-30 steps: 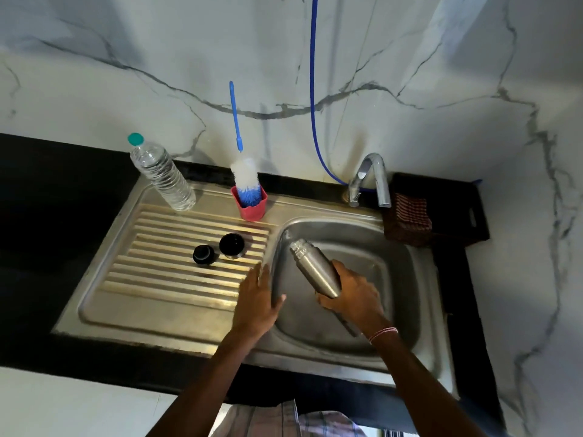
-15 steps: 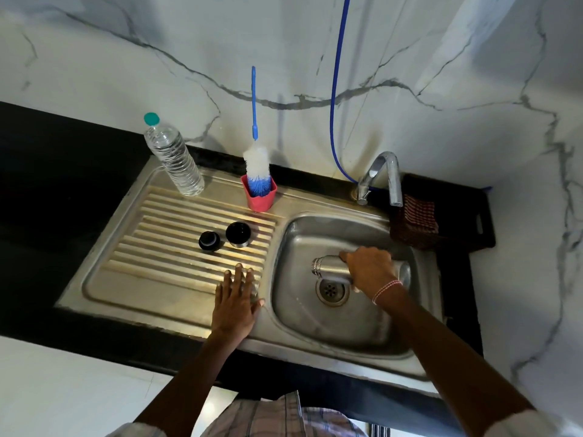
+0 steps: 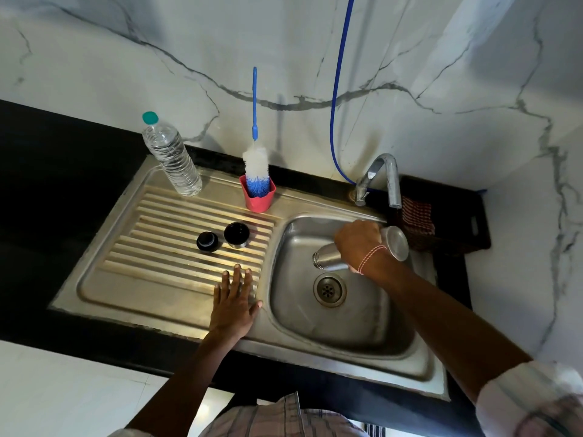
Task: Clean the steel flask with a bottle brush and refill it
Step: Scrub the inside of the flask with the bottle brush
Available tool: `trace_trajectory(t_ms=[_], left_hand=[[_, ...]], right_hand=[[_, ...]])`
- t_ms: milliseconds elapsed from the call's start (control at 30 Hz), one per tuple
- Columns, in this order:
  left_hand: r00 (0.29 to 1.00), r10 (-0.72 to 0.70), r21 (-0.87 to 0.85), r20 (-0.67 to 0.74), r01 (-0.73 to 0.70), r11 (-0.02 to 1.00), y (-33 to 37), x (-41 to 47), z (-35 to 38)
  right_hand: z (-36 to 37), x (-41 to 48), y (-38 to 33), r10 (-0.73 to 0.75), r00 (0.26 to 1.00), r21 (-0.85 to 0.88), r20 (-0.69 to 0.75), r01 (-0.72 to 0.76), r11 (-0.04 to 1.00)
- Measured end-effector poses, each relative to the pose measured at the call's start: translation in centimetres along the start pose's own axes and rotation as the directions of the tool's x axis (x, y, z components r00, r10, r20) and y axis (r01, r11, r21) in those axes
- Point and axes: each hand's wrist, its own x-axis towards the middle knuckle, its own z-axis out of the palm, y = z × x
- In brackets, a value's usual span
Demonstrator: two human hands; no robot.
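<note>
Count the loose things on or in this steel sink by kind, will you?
Flask: 1
Caps: 2
Water bottle: 1
Brush: 1
Cup: 1
Total: 6

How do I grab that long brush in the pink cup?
Pinch the blue handle of the bottle brush, coming from the front and lifting straight up: it stands bristles-down in the pink cup, handle pointing up, with the wall close behind.

This was a home kitchen: a steel sink (image 3: 347,370) with ribbed drainboard (image 3: 176,247) and tap (image 3: 383,175) sat in a black counter (image 3: 63,171) against marble-patterned wall (image 3: 126,58).
</note>
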Motion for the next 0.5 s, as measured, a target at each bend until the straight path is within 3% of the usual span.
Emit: trace_trajectory(t_ms=[200,500], left_hand=[[1.0,0.0,-0.013,-0.008,0.0,1.0,0.0,0.1,0.1],[1.0,0.019,-0.023,-0.008,-0.02,1.0,-0.4,0.2,0.3]], right_hand=[[-1.4,0.2,0.5,-0.021,0.998,-0.028,-0.067,0.019,0.999],[0.7,1.3,-0.3,0.008,0.999,0.138,0.036,-0.013,0.99]])
